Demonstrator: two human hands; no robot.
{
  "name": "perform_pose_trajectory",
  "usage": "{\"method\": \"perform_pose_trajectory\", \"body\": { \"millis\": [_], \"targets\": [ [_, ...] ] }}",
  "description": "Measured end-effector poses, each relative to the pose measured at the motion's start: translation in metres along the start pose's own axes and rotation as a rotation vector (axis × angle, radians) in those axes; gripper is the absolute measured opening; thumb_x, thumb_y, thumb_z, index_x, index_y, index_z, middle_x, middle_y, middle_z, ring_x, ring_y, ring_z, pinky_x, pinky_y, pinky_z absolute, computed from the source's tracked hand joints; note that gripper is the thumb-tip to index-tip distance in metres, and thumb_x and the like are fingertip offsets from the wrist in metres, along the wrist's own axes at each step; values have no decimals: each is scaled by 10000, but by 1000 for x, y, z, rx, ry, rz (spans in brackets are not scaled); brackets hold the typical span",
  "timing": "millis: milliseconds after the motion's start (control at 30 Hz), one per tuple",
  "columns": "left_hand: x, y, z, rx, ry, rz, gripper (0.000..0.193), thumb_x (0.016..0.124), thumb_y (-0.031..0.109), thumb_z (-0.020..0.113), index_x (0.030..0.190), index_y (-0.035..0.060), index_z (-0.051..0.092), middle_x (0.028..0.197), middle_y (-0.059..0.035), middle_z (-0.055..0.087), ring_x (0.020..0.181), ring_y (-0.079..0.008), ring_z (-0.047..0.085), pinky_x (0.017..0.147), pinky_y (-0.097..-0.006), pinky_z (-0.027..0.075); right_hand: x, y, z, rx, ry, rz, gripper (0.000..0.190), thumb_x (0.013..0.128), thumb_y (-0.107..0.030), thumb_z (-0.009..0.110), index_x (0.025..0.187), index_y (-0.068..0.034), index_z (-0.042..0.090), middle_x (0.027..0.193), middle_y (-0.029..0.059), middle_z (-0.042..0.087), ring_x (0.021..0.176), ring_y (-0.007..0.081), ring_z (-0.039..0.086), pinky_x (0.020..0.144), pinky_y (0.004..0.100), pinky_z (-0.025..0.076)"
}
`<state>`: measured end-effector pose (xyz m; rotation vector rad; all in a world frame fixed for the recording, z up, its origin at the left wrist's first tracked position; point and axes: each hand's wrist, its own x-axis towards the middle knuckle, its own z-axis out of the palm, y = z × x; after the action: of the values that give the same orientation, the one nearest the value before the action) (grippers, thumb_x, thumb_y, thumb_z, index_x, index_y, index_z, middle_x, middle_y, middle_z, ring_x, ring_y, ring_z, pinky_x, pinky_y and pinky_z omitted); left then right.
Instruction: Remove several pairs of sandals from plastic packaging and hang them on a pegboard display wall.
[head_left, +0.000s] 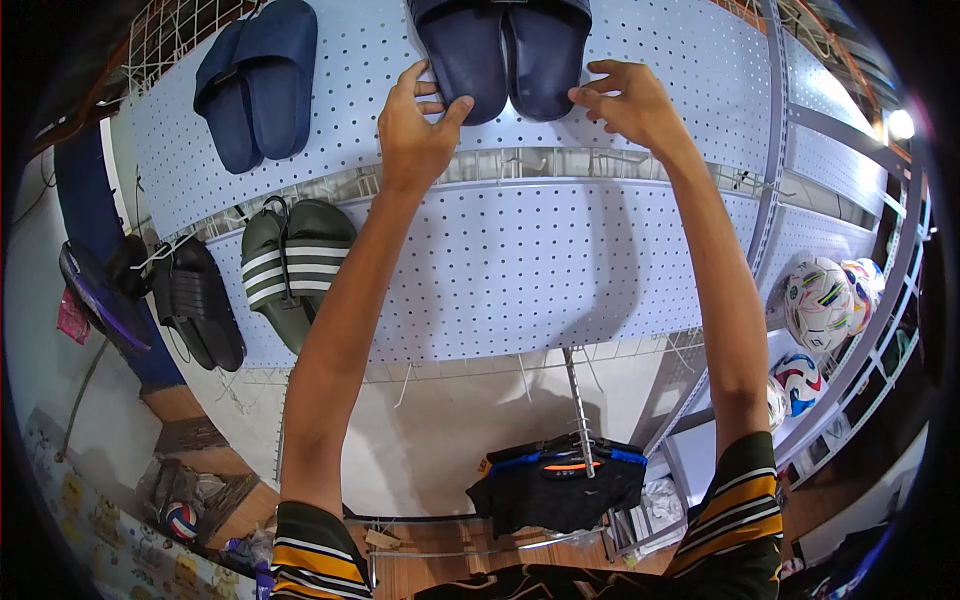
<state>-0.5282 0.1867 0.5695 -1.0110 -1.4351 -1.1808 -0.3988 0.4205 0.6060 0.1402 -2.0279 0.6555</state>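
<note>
A pair of dark navy slide sandals (469, 75) hangs soles-down against the white perforated panel (525, 262), its straps partly cut off by the top of the view. My left hand (420, 131) is at the lower left edge of the pair, with the thumb across the front of the sole and the fingers at its side. On the other side, my right hand (630, 101) has its fingers spread, and one fingertip meets the right sandal's edge. Both arms reach upward.
Blue slides (274, 82) hang at upper left, with olive striped slides (300, 262) and black slides (199, 307) below. Wire hooks (525, 161) jut out between panels. Footballs (817, 304) sit on a right-hand rack. Dark shirts (559, 484) hang from a metal arm (577, 412) below.
</note>
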Motion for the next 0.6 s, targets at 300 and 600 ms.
{"method": "perform_pose_trajectory", "body": {
  "millis": [300, 600],
  "targets": [
    [-55, 27, -35, 19, -30, -2, 703, 825, 206, 815, 1398, -6, 467, 1206, -180, 600, 916, -193, 671, 699, -310, 568, -125, -68, -11, -93, 556, -265, 596, 871, -257, 744, 1378, -30, 530, 1256, 167, 663, 1083, 262, 662, 929, 393, 516],
    [-294, 117, -152, -412, -568, -462, 475, 843, 118, 776, 1279, 60, 598, 1109, -101, 628, 939, -170, 644, 686, -281, 561, -387, -61, 40, -55, 184, 222, 418, 833, -46, 735, 1221, 16, 590, 1018, 167, 690, 873, 226, 655, 791, 344, 512]
  ]
}}
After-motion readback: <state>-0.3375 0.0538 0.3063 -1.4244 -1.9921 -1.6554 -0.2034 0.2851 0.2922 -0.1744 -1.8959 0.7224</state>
